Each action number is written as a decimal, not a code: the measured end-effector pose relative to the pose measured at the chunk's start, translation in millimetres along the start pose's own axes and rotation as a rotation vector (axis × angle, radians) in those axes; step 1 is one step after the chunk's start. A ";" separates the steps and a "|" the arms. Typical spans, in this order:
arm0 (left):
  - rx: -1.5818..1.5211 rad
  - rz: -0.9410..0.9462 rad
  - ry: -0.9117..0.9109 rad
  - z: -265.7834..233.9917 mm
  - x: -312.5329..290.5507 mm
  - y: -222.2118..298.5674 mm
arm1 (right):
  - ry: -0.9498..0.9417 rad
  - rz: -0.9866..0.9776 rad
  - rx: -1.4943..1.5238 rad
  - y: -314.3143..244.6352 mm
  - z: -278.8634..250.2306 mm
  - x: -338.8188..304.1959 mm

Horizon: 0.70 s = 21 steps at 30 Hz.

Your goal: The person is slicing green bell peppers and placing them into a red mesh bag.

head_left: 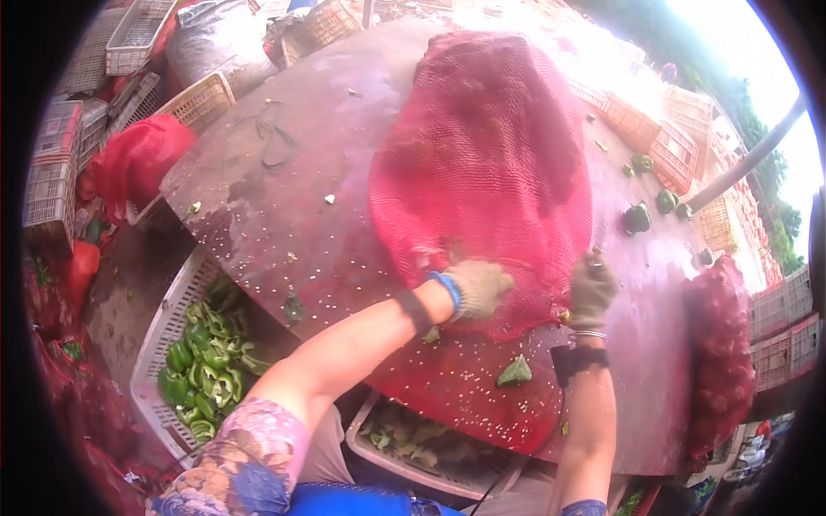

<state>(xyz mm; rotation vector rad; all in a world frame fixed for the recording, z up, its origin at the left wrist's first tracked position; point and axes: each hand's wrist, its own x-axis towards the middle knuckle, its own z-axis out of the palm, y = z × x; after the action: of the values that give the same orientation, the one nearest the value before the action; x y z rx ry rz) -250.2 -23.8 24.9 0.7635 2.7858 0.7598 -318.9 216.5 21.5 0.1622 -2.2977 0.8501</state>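
A large red mesh sack (pixel 486 163) lies spread over the table in front of me, its near end toward me. My left hand (pixel 479 288), in a pale knit glove, is closed on the sack's near left part, fingers partly hidden in the folds. At the sack's near right corner, my right hand (pixel 594 284), gloved too, is a fist. Something small and dark shows at its top, too unclear to name. Nearer me on the table lies a piece of green pepper (pixel 515 371), with pale seeds scattered around it.
A white crate of cut green peppers (pixel 202 365) stands at lower left, and another crate (pixel 370 443) with scraps sits under the table's near edge. Whole green peppers (pixel 637 218) lie on the right. A full red net sack (pixel 721 353) borders the table (pixel 284 172) at right.
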 end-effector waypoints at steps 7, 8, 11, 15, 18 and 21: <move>0.095 -0.158 0.573 -18.8 95.6 -57.6 | 0.082 0.275 0.584 -63.7 -56.5 77.8; 0.187 -0.261 0.541 -25.2 99.1 -72.2 | 0.041 0.298 0.589 -64.8 -47.0 70.7; 0.300 -0.325 0.450 -41.6 97.4 -60.5 | -0.134 0.279 0.680 -37.5 -5.3 43.5; 0.310 -0.178 0.392 -49.0 87.2 -34.7 | -0.107 0.096 1.092 -94.0 27.9 47.3; 0.512 0.002 0.387 -41.5 109.5 -41.8 | -0.386 0.342 0.934 -82.9 34.9 74.2; 0.388 0.366 1.112 -50.9 132.8 -66.8 | -0.198 0.401 1.159 -76.5 28.1 100.9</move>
<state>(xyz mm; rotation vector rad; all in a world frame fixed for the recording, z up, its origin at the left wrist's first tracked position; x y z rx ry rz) -407.2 -27.1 32.6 1.2239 3.9326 0.9016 -386.5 150.6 110.4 0.2904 -1.7245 2.3724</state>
